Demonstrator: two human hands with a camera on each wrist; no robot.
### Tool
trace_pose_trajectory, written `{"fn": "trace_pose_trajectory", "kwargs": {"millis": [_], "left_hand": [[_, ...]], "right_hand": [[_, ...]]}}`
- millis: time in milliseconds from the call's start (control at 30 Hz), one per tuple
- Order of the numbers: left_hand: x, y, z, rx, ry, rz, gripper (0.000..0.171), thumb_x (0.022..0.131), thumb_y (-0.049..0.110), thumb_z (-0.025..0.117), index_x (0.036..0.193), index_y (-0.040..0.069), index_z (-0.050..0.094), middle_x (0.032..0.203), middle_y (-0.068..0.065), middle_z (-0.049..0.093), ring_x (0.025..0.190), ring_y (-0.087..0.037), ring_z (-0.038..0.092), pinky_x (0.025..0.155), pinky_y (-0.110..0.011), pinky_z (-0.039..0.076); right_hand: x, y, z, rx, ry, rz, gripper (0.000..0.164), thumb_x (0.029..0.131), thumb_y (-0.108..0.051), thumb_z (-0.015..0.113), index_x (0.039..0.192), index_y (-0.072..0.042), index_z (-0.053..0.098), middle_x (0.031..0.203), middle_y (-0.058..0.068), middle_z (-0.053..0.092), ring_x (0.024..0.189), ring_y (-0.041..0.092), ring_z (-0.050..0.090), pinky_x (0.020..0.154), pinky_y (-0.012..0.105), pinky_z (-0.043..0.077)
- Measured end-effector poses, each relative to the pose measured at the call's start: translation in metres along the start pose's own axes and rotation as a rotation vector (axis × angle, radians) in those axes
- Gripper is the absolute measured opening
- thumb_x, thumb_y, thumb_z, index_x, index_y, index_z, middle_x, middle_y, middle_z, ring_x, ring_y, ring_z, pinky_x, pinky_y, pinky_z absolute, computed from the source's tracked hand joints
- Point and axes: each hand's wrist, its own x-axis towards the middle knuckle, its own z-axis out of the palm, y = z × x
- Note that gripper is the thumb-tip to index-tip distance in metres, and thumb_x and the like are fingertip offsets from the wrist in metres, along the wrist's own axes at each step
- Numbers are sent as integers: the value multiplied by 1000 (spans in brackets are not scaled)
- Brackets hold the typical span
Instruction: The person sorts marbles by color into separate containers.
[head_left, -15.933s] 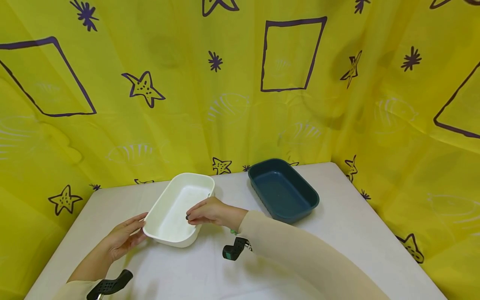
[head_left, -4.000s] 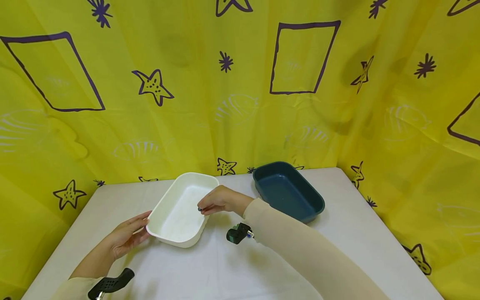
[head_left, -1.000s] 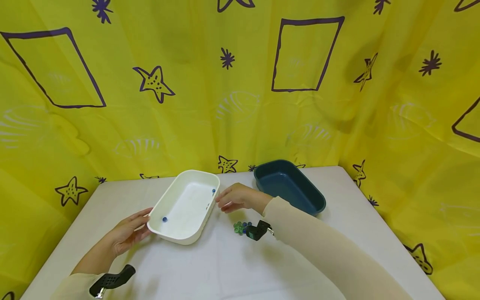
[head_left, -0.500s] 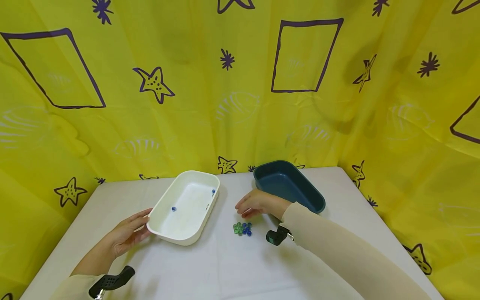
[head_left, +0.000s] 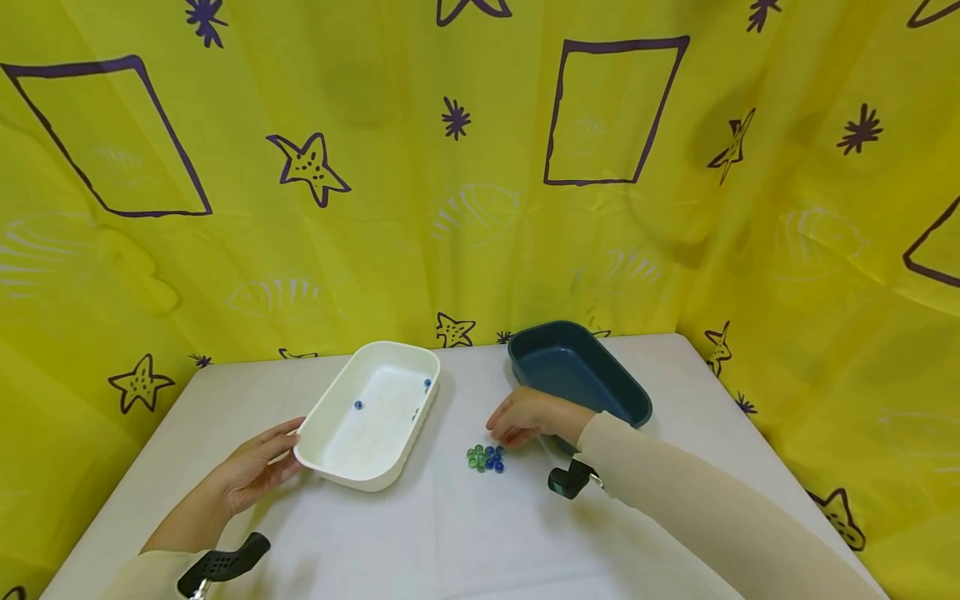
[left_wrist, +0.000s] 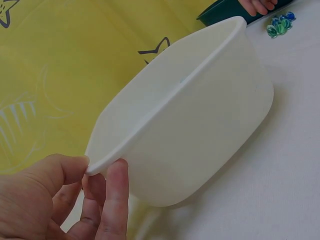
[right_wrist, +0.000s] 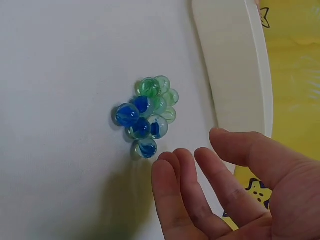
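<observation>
My left hand pinches the near left rim of the white tub; thumb above and fingers below the rim show in the left wrist view. Inside the tub lie two blue marbles, one blue marble mid-floor and another blue marble by the right wall. My right hand hovers just behind a cluster of glass marbles on the table, its fingers loosely bent and apart, holding nothing. In the right wrist view, blue marbles sit nearest its fingertips and green marbles farther off, touching one another.
A dark teal tub stands at the back right, partly behind my right wrist and sleeve. White cloth covers the table. A yellow printed curtain hangs along the back and sides.
My right hand has left the white tub, moving right and toward the marble cluster, no longer holding a marble. One blue marble in the tub has rolled toward the middle. My left hand stays put.
</observation>
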Motion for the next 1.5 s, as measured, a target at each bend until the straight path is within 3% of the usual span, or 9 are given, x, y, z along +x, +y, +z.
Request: {"fn": "trace_pose_trajectory", "kwargs": {"millis": [300, 767, 1200, 1500], "left_hand": [[0, -1, 1, -2, 17, -8, 26, 100, 14, 57, 93, 34, 72, 99, 7, 65, 87, -9, 66, 81, -23, 59], [-3, 1, 3, -10, 2, -1, 26, 101, 14, 57, 94, 33, 72, 100, 7, 65, 88, -9, 66, 82, -23, 59], [-2, 4, 3, 7, 29, -8, 22, 99, 17, 60, 93, 35, 72, 99, 8, 65, 88, -9, 66, 82, -23, 58], [-2, 3, 3, 3, 34, -14, 21, 98, 18, 61, 93, 36, 72, 99, 8, 65, 88, -9, 65, 84, -23, 58]], "right_hand": [[0, 6, 1, -14, 15, 5, 20, 85, 1, 71, 104, 5, 72, 82, 7, 71, 70, 14, 61, 75, 28, 61], [-1, 7, 10, -132, 65, 0, 14, 83, 2, 72, 97, 3, 74, 74, 5, 68, 66, 13, 59, 70, 27, 61], [3, 14, 17, -212, 161, -32, 9, 78, 5, 76, 86, 1, 75, 72, 3, 69, 62, 10, 60, 63, 24, 60], [5, 17, 19, -228, 169, -40, 6, 78, 3, 78, 82, -1, 75, 72, 3, 70, 62, 10, 61, 63, 23, 60]]}}
